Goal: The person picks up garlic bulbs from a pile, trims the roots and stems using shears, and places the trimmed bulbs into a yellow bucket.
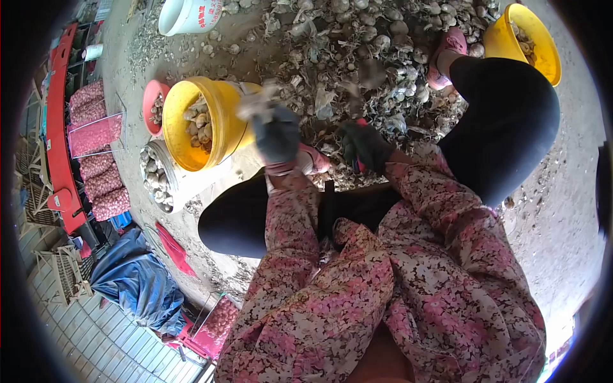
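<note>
Lettering point(202, 13), probably "物流", on white bucket point(177, 17)

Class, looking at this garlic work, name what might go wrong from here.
The right hand seems to hold a red-handled tool; if it is sharp, it might catch the nearby left hand.
The blurred pale item in the left hand might drop outside the yellow bucket beside it.
The right pink shoe, beside loose garlic, might slip on it or crush some.
</note>
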Available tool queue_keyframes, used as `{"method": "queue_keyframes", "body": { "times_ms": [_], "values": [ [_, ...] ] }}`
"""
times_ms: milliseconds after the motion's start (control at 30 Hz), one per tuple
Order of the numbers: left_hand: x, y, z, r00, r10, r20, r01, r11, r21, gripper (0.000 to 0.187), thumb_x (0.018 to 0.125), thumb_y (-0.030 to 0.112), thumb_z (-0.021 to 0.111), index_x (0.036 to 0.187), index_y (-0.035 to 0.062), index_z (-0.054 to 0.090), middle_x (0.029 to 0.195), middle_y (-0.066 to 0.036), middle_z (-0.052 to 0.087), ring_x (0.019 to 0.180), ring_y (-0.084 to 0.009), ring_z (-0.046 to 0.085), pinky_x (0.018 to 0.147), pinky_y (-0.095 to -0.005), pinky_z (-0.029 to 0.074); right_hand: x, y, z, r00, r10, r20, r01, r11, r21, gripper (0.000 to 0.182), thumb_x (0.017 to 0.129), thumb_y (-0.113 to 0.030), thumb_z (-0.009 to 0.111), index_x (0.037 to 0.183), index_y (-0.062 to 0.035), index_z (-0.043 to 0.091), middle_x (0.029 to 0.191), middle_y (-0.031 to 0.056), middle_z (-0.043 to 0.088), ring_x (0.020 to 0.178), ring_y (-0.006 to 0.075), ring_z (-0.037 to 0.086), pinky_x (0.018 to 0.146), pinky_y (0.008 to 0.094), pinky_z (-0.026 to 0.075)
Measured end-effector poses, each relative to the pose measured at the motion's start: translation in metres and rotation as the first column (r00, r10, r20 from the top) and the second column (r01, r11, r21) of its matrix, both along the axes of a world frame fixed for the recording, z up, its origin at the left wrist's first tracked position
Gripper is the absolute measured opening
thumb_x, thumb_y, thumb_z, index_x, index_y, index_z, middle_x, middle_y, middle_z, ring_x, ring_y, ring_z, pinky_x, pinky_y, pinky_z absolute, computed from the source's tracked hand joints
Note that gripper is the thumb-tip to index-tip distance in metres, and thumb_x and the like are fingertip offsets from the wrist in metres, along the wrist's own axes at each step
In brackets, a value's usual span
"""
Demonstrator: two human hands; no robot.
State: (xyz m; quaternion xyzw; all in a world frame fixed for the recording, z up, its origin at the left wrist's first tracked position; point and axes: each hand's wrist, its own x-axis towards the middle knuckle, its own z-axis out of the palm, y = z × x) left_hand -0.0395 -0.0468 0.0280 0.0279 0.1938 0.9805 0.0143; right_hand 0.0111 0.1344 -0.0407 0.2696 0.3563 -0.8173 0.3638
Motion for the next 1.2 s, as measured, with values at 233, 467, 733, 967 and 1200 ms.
{"method": "queue_keyframes", "body": {
  "times_ms": [233, 467, 733, 967, 1200],
  "values": [
    [-0.06, -0.058, 0.027, 0.959, 0.264, -0.103, -0.2, 0.888, 0.414, 0.052, 0.079, 0.026, 0.075, 0.12, 0.0024, 0.055, 0.119, -0.008, 0.056, 0.096, -0.0166, 0.058, 0.081, -0.0291, 0.05, -0.007, -0.005, -0.001, 0.995, -0.048, 0.086, 0.043, 0.997, 0.057, 0.032, 0.088, -0.038, 0.059, 0.084, -0.0065, 0.058, 0.065, 0.0036, 0.057, 0.048, 0.0152, 0.052, 0.045, 0.0321, 0.046],
    [-0.227, 0.008, -0.08, 0.825, 0.367, 0.43, 0.11, 0.642, -0.759, 0.026, 0.085, 0.013, 0.065, 0.11, 0.009, 0.059, 0.096, -0.007, 0.064, 0.089, -0.0165, 0.062, 0.068, -0.0278, 0.051, -0.002, -0.021, -0.017, 0.957, -0.204, 0.208, 0.196, 0.979, 0.056, 0.03, 0.085, -0.039, 0.065, 0.083, -0.0098, 0.057, 0.068, 0.0017, 0.054, 0.052, 0.0137, 0.051, 0.048, 0.0301, 0.045],
    [-0.362, 0.048, -0.181, 0.94, 0.337, 0.058, 0.277, -0.649, -0.708, 0.072, 0.067, 0.037, 0.079, 0.124, 0.0049, 0.049, 0.116, -0.02, 0.057, 0.108, -0.0337, 0.055, 0.092, -0.0396, 0.047, -0.014, -0.023, 0.0, 0.948, -0.207, 0.242, 0.201, 0.978, 0.048, 0.028, 0.087, -0.036, 0.065, 0.084, -0.0095, 0.056, 0.066, -0.0002, 0.053, 0.051, 0.0121, 0.051, 0.048, 0.0289, 0.044],
    [-0.242, 0.031, -0.139, 0.879, -0.004, 0.477, 0.431, 0.432, -0.792, 0.036, 0.085, 0.011, 0.065, 0.119, 0.0053, 0.054, 0.101, -0.01, 0.066, 0.096, -0.021, 0.065, 0.068, -0.031, 0.053, -0.013, -0.015, -0.046, 0.946, 0.033, -0.322, 0.12, 0.888, 0.443, 0.034, 0.087, -0.034, 0.065, 0.096, -0.0029, 0.056, 0.069, 0.0059, 0.059, 0.057, 0.019, 0.058, 0.052, 0.0347, 0.047],
    [-0.074, 0.042, -0.068, 0.972, -0.04, 0.231, 0.206, 0.615, -0.761, 0.054, 0.08, 0.008, 0.067, 0.13, 0.0053, 0.047, 0.11, -0.009, 0.062, 0.1, -0.0186, 0.061, 0.084, -0.0306, 0.051, -0.055, 0.032, 0.021, 0.658, 0.669, -0.346, 0.273, 0.217, 0.937, 0.057, 0.078, -0.034, 0.069, 0.118, 0.0003, 0.048, 0.082, 0.0204, 0.062, 0.079, 0.0368, 0.062, 0.068, 0.0459, 0.049]
  ]
}}
